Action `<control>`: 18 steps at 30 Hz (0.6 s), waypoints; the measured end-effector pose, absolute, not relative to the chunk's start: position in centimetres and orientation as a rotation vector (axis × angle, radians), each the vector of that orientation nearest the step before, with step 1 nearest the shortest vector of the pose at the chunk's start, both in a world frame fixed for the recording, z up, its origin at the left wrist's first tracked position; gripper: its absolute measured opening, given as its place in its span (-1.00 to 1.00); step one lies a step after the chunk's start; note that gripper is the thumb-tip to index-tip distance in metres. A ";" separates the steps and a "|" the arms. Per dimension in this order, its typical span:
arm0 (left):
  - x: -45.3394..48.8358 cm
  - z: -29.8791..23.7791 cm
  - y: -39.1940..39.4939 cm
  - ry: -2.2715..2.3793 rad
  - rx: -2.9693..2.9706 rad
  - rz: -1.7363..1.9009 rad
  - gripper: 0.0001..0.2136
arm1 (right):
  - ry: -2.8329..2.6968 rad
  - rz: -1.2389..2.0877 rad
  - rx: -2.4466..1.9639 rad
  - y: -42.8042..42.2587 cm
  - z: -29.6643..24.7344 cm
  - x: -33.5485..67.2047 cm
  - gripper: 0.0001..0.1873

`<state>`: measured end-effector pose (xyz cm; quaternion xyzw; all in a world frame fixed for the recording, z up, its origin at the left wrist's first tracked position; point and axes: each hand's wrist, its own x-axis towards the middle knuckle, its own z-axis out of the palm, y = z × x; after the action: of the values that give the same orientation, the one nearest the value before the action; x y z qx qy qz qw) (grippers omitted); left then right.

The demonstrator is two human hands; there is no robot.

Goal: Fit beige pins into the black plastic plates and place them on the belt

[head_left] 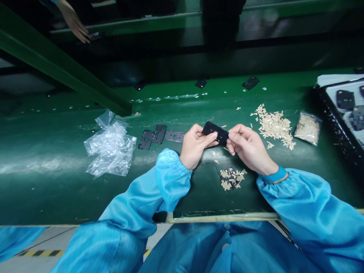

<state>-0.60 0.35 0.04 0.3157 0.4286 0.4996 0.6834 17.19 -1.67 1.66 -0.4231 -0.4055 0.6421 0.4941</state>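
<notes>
A flat black plastic plate with small cut-outs (214, 131) is held up between both hands, above the green table. My left hand (196, 146) grips its left end, thumb across the face. At the right end, my right hand (250, 146) pinches the plate's edge; whether a small piece sits between those fingertips I cannot make out. Right of the hands spreads a pile of small beige pieces (274, 125). A smaller heap of beige and black bits (231, 178) lies just below the hands. Several similar black plates (153, 136) rest to the left.
Clear plastic bags (110, 148) are heaped at left. A zip bag of beige pieces (308, 128) lies right, beside a black-rimmed tray (330, 108) with black parts. A green post (71, 68) rises at left. Across the table is another person's hand (74, 22).
</notes>
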 end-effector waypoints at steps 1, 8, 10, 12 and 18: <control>-0.6 0.0 0.3 0.969 0.711 1.124 -0.53 | -1.013 1.526 -1.039 -1.7 1.5 17.1 -0.83; -0.5 0.3 0.3 0.975 0.686 1.135 -0.51 | -1.094 1.459 -1.045 -1.9 1.1 16.9 -0.87; -0.5 0.4 0.3 0.977 0.684 1.132 -0.52 | -1.083 1.474 -1.034 -1.9 1.1 16.9 -0.89; -0.5 0.5 0.3 0.977 0.686 1.125 -0.52 | -1.057 1.489 -1.023 -1.9 1.0 17.0 -0.91; -0.5 0.3 0.2 0.998 0.692 1.121 -0.52 | -1.105 1.432 -1.092 -1.9 1.2 16.8 -0.83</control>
<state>-0.46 0.24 0.35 0.3079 0.4443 0.4990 0.6774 16.77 -1.88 1.22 -0.4499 -0.4554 0.5901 0.4919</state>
